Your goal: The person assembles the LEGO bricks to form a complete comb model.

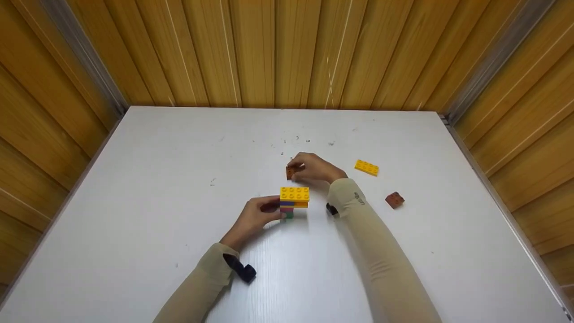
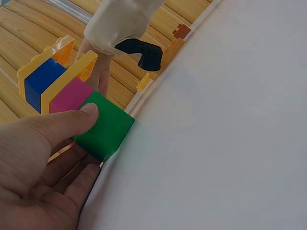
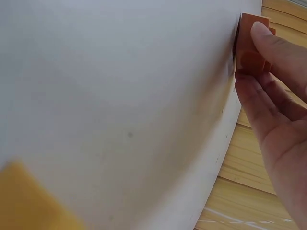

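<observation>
My left hand [image 1: 257,218] holds a small tower of toy building bricks by its bottom, the thumb pressed on a green brick [image 2: 106,127]. Above the green come a pink brick [image 2: 71,97], a yellow plate, a blue brick [image 2: 43,84] and a yellow studded plate [image 1: 294,194] on top. The yellow pieces stick out to the right. Beyond the tower, my right hand [image 1: 316,167] pinches a brown brick [image 3: 253,43] between thumb and fingers, at the table surface. Part of that brick is hidden by the fingers in the head view.
On the white table [image 1: 170,179], a loose yellow plate [image 1: 367,167] lies right of my right hand. Another brown brick [image 1: 395,200] sits nearer, right of my forearm. Wood-look walls [image 1: 251,54] close off the back and sides.
</observation>
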Available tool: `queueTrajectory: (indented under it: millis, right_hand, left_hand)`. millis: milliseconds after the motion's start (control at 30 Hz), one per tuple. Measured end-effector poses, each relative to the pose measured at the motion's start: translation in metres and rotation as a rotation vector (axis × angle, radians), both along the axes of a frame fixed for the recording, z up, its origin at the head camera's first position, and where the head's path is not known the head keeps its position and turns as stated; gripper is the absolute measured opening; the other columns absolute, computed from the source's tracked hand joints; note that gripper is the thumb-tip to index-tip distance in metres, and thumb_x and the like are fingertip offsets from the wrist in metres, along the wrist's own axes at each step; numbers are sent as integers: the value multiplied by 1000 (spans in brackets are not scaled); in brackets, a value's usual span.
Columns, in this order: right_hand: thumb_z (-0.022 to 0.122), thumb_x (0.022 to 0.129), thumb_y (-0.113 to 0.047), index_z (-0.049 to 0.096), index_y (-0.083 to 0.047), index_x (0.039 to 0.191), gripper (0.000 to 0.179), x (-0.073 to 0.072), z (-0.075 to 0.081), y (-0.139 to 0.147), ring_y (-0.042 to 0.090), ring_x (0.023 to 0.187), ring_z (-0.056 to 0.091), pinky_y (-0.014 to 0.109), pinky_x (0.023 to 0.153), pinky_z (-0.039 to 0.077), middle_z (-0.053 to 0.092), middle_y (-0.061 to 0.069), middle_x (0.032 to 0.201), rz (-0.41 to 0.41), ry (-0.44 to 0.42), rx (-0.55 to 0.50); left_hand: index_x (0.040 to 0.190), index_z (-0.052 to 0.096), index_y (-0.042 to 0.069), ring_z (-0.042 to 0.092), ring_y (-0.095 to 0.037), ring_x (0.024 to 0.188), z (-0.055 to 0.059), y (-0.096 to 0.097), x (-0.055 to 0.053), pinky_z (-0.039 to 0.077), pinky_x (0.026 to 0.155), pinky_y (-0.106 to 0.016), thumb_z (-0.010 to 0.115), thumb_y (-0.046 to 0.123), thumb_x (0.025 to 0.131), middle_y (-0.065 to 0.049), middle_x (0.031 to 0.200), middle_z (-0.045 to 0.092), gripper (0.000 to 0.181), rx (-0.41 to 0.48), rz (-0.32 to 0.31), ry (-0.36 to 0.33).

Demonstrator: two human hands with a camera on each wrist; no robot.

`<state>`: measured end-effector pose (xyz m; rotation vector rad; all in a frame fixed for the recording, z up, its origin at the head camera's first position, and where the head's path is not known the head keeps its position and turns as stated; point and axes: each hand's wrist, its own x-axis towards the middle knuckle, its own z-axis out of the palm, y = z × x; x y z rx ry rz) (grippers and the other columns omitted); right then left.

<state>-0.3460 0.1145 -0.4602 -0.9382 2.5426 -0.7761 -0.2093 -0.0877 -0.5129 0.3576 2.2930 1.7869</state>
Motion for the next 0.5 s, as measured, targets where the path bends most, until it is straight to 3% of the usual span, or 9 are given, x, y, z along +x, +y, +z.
queueTrajectory:
  millis: [500]
  right_hand:
    - [67,82,-20,58,-6,121,43,-2,17,13,21,101,51,37,91,43,57,7,111,-1,29,-40]
  left_hand:
    - [123,57,15,56,-14,107,3,0,-1,45,91,-27,71,17,78,-2,117,60,47,-6,59,-33]
